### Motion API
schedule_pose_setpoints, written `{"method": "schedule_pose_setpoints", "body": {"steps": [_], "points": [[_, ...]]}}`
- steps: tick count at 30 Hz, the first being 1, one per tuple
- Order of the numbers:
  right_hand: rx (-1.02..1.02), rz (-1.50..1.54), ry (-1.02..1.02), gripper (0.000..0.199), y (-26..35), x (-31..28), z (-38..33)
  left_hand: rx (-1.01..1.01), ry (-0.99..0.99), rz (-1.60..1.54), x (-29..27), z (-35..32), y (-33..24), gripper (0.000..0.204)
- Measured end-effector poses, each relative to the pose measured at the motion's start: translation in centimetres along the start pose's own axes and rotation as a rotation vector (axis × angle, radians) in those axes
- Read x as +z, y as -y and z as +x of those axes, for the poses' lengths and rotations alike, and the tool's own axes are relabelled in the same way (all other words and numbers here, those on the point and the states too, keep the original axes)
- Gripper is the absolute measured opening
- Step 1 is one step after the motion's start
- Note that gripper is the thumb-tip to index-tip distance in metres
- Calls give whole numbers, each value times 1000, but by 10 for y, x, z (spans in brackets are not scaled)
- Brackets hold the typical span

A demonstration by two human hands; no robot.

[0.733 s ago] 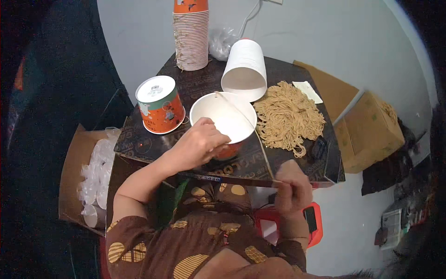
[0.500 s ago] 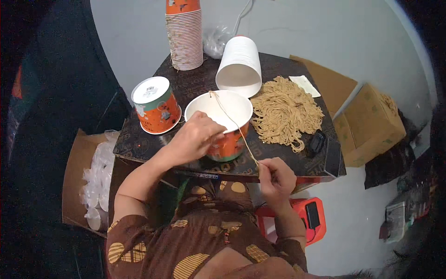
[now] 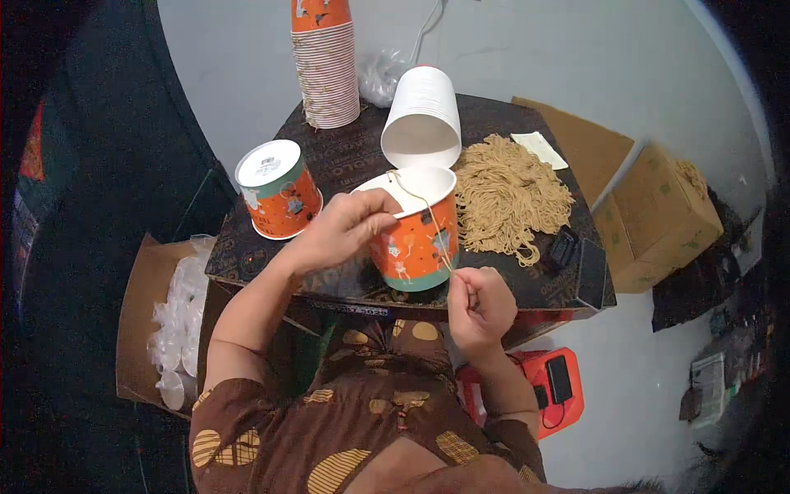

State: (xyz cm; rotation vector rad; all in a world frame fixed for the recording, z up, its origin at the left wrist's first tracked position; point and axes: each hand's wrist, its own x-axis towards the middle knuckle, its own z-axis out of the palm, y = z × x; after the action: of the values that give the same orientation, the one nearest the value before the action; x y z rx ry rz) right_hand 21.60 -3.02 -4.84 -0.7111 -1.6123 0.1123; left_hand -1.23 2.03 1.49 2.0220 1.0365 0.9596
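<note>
An orange paper bucket (image 3: pixel 418 247) with a green band at its base tilts toward me near the table's front edge. My left hand (image 3: pixel 350 229) grips its rim at the left, thumb outside, with the other fingertips partly hidden. Through a hole in the far rim runs a thin tan cord (image 3: pixel 429 216), which crosses the opening and drapes down the bucket's front. My right hand (image 3: pixel 481 306) pinches the cord's lower end, close to the bucket's base. Just right of the bucket lies a heap of tan cords (image 3: pixel 514 198).
A similar bucket (image 3: pixel 284 193) stands upside down at the left. Behind are a tall bucket stack (image 3: pixel 327 78) and white nested buckets (image 3: pixel 424 107) on their side. A carton of clear plastic cups (image 3: pixel 177 321) sits lower left; another carton (image 3: pixel 658 222) is at right.
The bucket has tipped toward me and shifted slightly right, showing more of its printed side. My right hand has moved up a little, nearer the bucket, and the cord hangs slacker.
</note>
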Motion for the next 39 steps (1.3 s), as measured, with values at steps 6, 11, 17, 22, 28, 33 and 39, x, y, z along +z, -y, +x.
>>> {"method": "schedule_pose_setpoints", "body": {"steps": [6,11,17,22,28,33,39], "points": [[5,2,-40,12,4,-8,2,-19,-34,-124,-12,10,14,22],[64,14,-116,10,-1,-8,3,23,-7,-52,-12,10,7,21],[54,-6,-116,11,-1,-7,3,52,20,-37,-11,12,4,22],[103,-14,-71,14,-2,-3,5,-19,47,-116,-15,12,8,22],[-64,21,224,16,-27,30,-11,103,-8,26,-12,6,19,18],[-133,-272,153,13,-17,26,-3,183,34,201,-10,-9,36,17],[-224,-133,324,12,-30,28,25,152,126,236,-7,-12,34,19]]}}
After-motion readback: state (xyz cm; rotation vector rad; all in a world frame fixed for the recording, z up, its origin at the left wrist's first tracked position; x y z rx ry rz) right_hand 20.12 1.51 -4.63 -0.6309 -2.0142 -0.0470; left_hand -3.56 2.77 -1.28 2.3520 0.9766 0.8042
